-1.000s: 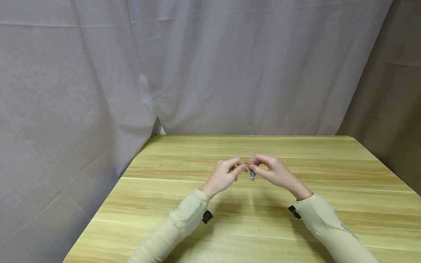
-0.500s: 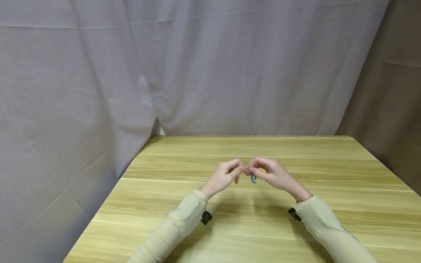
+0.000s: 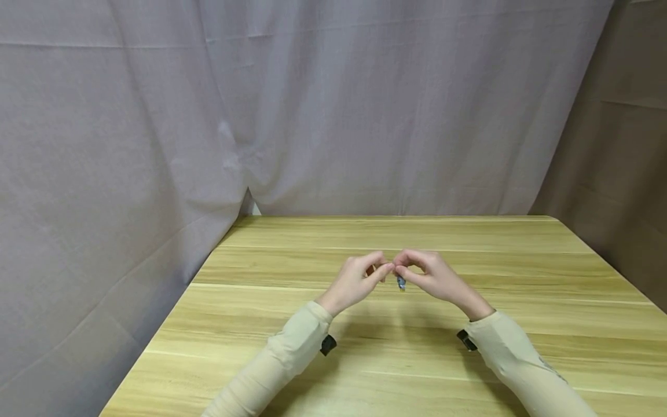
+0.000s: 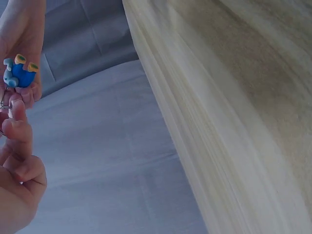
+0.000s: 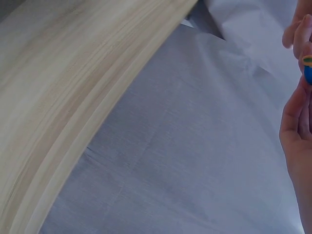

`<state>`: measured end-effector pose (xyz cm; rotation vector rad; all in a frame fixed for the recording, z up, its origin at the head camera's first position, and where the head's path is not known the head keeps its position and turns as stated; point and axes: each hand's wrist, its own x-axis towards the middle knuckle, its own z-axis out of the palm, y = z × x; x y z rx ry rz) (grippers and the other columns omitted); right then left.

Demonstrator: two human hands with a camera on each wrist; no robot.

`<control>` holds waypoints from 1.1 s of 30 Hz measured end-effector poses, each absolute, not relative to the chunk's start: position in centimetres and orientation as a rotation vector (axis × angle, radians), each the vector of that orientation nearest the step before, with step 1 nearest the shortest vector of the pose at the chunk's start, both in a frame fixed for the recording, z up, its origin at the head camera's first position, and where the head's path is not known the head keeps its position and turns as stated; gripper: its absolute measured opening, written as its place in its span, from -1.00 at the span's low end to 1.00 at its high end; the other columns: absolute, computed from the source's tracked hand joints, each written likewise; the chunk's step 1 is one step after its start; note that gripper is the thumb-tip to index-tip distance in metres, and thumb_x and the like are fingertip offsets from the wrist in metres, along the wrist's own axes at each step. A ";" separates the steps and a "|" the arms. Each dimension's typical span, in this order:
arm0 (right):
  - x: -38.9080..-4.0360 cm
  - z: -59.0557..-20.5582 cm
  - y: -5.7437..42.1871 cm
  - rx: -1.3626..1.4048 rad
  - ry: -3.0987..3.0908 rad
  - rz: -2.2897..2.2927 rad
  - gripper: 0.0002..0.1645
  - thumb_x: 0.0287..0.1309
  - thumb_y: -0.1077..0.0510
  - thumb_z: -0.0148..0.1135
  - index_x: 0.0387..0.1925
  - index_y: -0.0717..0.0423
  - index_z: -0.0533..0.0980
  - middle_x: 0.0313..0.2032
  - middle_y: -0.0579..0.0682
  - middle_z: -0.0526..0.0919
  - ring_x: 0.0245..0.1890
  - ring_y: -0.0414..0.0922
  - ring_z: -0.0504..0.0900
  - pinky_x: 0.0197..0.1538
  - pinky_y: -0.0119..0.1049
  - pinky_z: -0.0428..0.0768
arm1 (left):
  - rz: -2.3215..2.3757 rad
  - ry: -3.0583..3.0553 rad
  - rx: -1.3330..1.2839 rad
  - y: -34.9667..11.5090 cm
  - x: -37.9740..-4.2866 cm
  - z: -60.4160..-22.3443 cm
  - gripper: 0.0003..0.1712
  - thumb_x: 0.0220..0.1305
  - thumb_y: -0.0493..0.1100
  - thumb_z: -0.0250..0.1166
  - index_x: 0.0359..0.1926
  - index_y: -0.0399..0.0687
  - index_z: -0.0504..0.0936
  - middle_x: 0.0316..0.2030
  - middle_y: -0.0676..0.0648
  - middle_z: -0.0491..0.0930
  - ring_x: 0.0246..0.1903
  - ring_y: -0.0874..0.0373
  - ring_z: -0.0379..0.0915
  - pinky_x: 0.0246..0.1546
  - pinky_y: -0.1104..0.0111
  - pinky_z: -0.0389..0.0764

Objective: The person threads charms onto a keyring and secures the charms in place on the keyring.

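A small blue figurine keychain [image 4: 23,77] with yellow-orange feet and a paler head hangs below the fingertips of both hands. My right hand [image 3: 429,274] pinches it near its top between thumb and forefinger. My left hand [image 3: 355,279] meets it from the other side, thumb and forefinger pinched at the keychain's metal ring [image 4: 6,104]. The fingertips of the two hands come together over the ring and hide most of it in the head view. Only a bit of the figurine [image 5: 308,72] shows at the edge of the right wrist view.
Both hands are held above a light wood-grain table [image 3: 396,376]. Grey curtains [image 3: 333,116] hang behind it and along the left side, with a darker brownish one [image 3: 615,156] at right. Each wrist carries a small black device [image 3: 328,344] at the sleeve cuff.
Half a second ago the left fingertips drew slightly off from the right hand; now they are back against it. Both hands and the keychain sit slightly lower than one second ago.
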<state>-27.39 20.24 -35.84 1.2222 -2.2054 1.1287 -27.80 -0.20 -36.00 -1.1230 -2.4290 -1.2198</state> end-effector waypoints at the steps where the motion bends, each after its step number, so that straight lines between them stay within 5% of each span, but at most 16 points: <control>1: -27.4 -35.8 20.3 1.215 -2.207 1.124 -0.79 0.16 0.49 0.17 -0.32 0.16 0.57 -0.39 -0.05 0.68 -0.30 -0.37 0.61 -0.11 -0.51 0.58 | -1.212 -2.424 -1.130 -0.2 -27.8 -36.0 -0.76 0.45 -0.10 0.10 -0.34 -0.11 0.55 -0.53 -0.02 0.57 -0.60 0.30 0.32 -0.61 0.59 0.32; 8: -27.3 -35.7 20.2 1.205 -2.198 1.120 -0.77 0.15 0.50 0.17 -0.33 0.13 0.57 -0.41 -0.03 0.68 -0.30 -0.39 0.61 -0.11 -0.54 0.58 | -1.254 -2.444 -1.125 -0.4 -27.7 -36.1 -0.70 0.48 -0.05 0.05 -0.40 -0.06 0.49 -0.64 0.06 0.36 -0.66 0.36 0.14 -0.61 0.55 0.20; 19: -27.3 -35.9 20.3 1.283 -2.161 1.207 -0.83 0.19 0.48 0.15 -0.30 0.21 0.56 -0.40 0.06 0.65 -0.26 -0.33 0.63 -0.08 -0.52 0.59 | -1.414 -2.444 -1.236 -1.0 -28.1 -36.6 -0.67 0.51 -0.04 -0.03 -0.38 -0.04 0.51 -0.68 0.04 0.36 -0.68 0.31 0.23 -0.63 0.51 0.25; 26: -27.3 -35.8 20.2 1.308 -2.137 1.208 -0.82 0.18 0.50 0.15 -0.30 0.23 0.55 -0.41 0.10 0.64 -0.27 -0.30 0.64 -0.08 -0.53 0.59 | -1.489 -2.457 -1.251 -1.2 -28.2 -36.5 -0.65 0.51 -0.03 -0.03 -0.38 -0.05 0.53 -0.67 0.03 0.36 -0.61 -0.10 0.35 -0.61 0.51 0.24; 33: -27.3 -35.7 20.0 1.296 -2.154 1.165 -0.76 0.15 0.53 0.15 -0.33 0.17 0.55 -0.39 0.00 0.66 -0.28 -0.33 0.63 -0.10 -0.53 0.58 | -1.431 -2.517 -1.171 -1.0 -28.0 -36.3 -0.66 0.44 0.05 0.09 -0.45 -0.01 0.48 -0.62 0.02 0.43 -0.66 0.32 0.22 -0.63 0.54 0.25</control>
